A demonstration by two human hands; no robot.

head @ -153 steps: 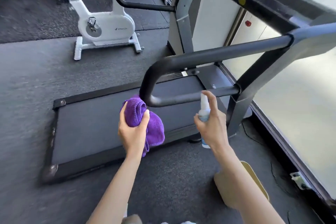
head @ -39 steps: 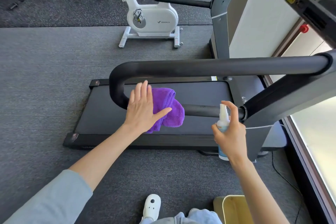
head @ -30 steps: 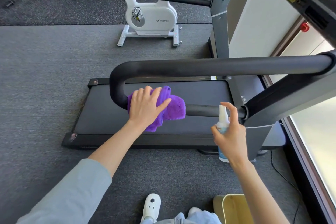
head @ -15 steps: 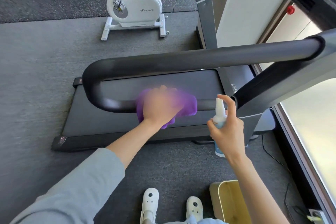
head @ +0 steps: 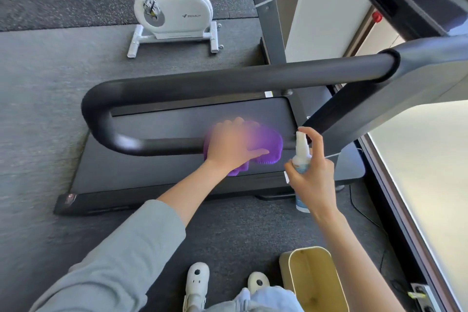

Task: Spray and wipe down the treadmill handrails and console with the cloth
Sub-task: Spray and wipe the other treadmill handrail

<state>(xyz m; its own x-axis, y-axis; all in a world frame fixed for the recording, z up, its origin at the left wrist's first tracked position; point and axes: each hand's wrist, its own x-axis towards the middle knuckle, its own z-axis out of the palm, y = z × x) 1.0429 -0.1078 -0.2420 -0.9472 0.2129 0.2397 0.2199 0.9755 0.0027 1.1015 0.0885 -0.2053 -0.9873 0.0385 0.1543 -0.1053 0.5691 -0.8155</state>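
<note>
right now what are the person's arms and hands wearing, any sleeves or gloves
The left arm wears a light grey-blue sleeve pushed up, leaving the forearm bare. The right arm shows no sleeve in view. The left hand and the right hand are bare, without gloves; no rings or watch are visible.

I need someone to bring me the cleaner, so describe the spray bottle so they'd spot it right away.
Start at the black handrail of the treadmill and follow its lower bar to the right. Past the purple cloth, the right hand holds the spray bottle upright: small, white nozzle on top, pale blue label.
</note>
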